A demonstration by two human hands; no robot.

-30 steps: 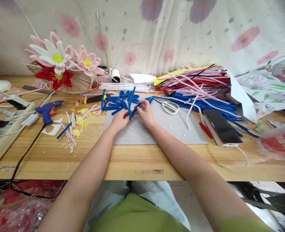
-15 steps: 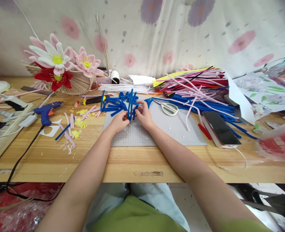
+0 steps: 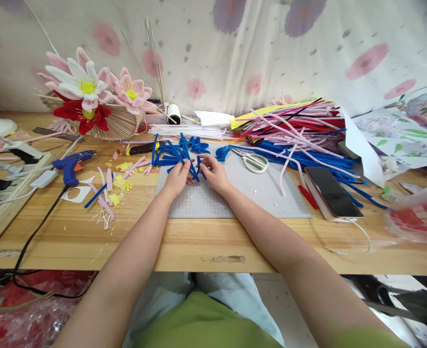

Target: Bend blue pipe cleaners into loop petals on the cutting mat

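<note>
Over the grey cutting mat (image 3: 271, 198), my left hand (image 3: 179, 178) is closed on some blue fuzzy stems (image 3: 180, 153) that slant up to the left. My right hand (image 3: 213, 173) is closed by its thumb and fingertips on a short blue piece (image 3: 199, 163) at the right of those stems. Behind my hands lie more cut blue stems and a curled blue shape (image 3: 198, 145). Another small blue looped piece (image 3: 222, 153) rests just past my right hand, beside the scissors (image 3: 256, 163).
A blue glue gun (image 3: 71, 166) and yellow and pink scraps lie left. Fuzzy flowers (image 3: 87, 88) stand behind them. Bundled stems (image 3: 289, 121) fill the back right, with a phone (image 3: 332, 192) and a plastic-wrapped container (image 3: 418, 212) further right.
The blue stems in my left hand have tipped from upright to slanting left. My left hand has turned and its fingers now wrap lower around them. The view has shifted slightly.
</note>
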